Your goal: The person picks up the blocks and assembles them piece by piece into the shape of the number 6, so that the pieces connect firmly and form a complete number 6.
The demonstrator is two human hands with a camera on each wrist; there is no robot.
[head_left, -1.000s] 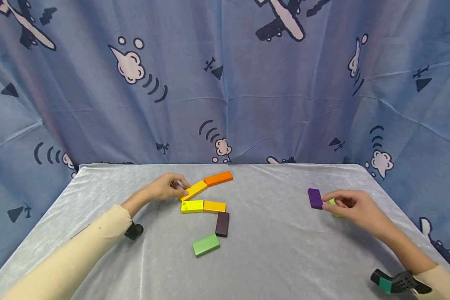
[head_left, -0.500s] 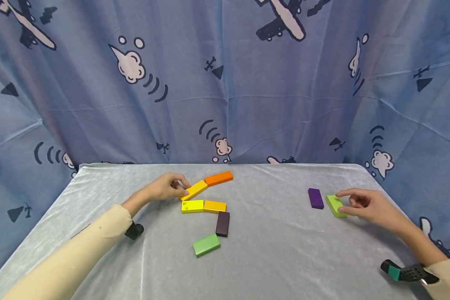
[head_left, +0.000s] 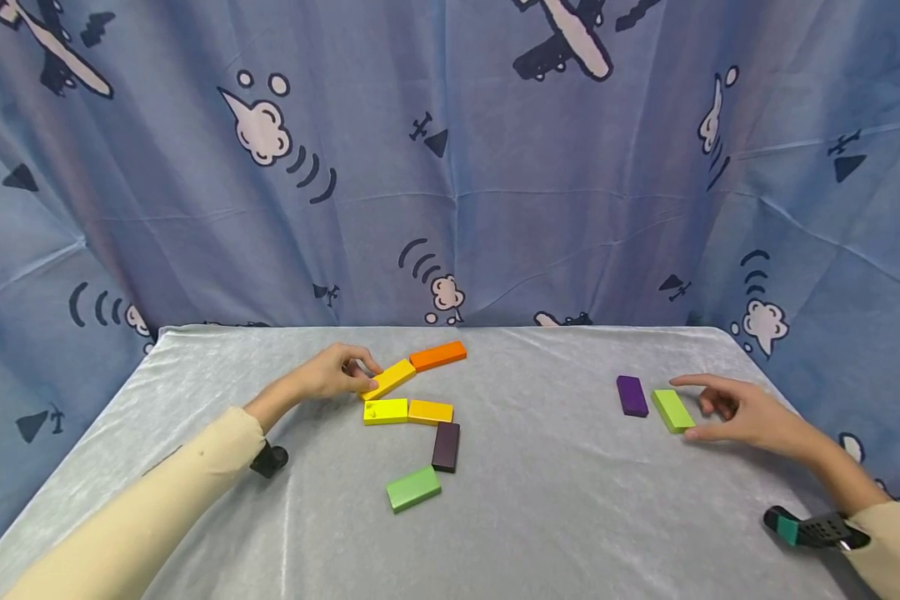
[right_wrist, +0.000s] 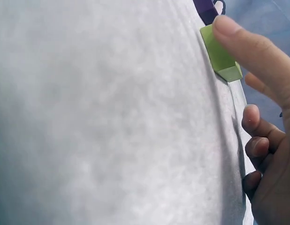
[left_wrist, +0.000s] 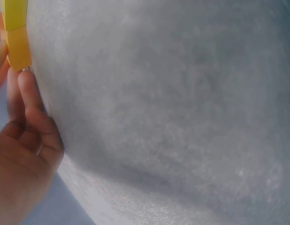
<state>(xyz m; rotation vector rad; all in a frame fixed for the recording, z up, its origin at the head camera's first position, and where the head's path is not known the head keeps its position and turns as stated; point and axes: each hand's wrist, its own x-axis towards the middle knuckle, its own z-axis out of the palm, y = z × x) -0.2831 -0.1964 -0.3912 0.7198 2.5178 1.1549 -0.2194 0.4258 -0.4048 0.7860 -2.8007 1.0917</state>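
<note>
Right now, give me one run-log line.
left hand: pinches slanted amber block | right hand: beside lime block, not gripping, contact unclear | purple block: left of lime block in head view, apart

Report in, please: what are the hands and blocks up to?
Left hand: gripping yellow block next to orange block. Right hand: open beside lime block, not gripping. Purple block close by, seemingly not in the way.

Blue curtain, printed airplanes, white cloud puffs, pale grey tablecloth
</note>
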